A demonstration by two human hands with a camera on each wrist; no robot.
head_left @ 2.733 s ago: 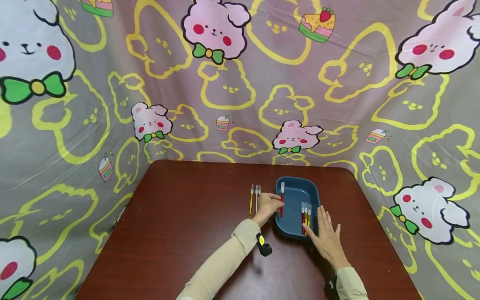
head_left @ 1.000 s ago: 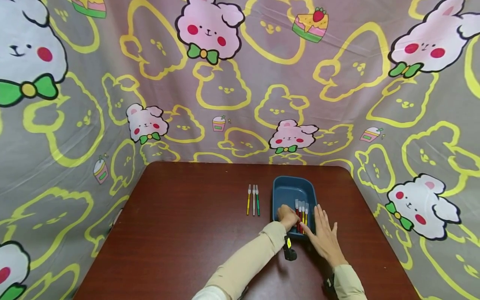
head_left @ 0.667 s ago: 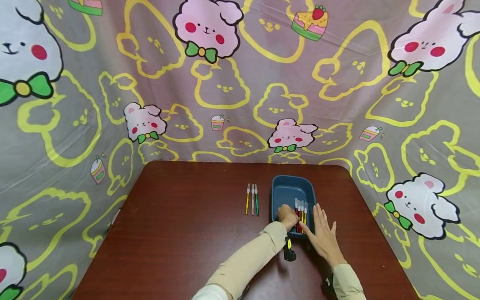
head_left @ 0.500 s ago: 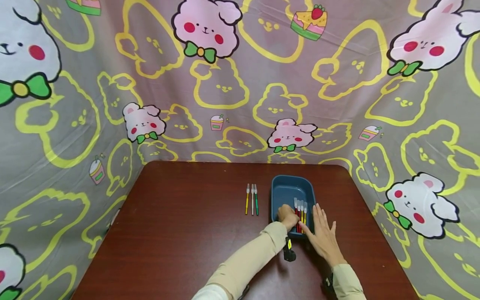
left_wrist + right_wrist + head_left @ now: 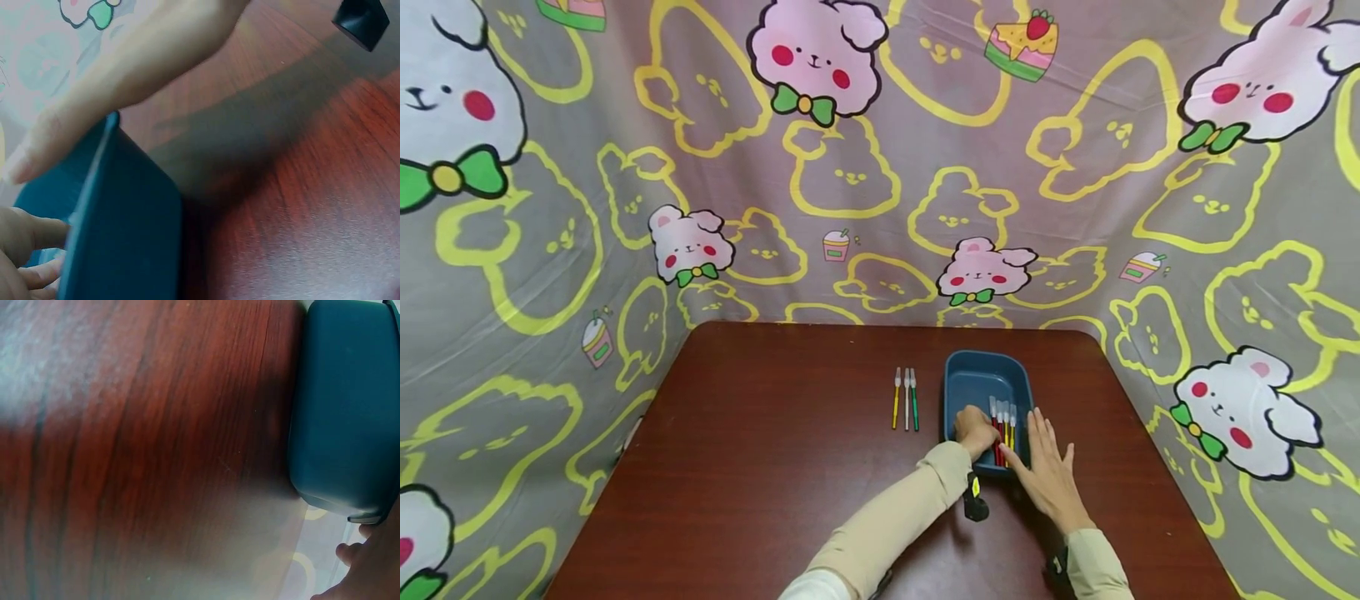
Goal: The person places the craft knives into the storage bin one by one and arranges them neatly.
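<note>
Placement step: your left hand fingers curl on the red pens in the dark blue plastic tray; right hand lies flat and open at its rim. Release next, then reach left of tray for three pens on the tabletop.

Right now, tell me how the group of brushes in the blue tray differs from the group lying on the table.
The brushes in the blue tray are mostly red-handled with a yellow one, sit inside the blue tray, and the left hand is at them. The brushes on the table are yellow, pale and green, number three, lie on the bare table left of the tray, and no hand touches them. Both groups lie side by side, pale tips pointing away.
</note>
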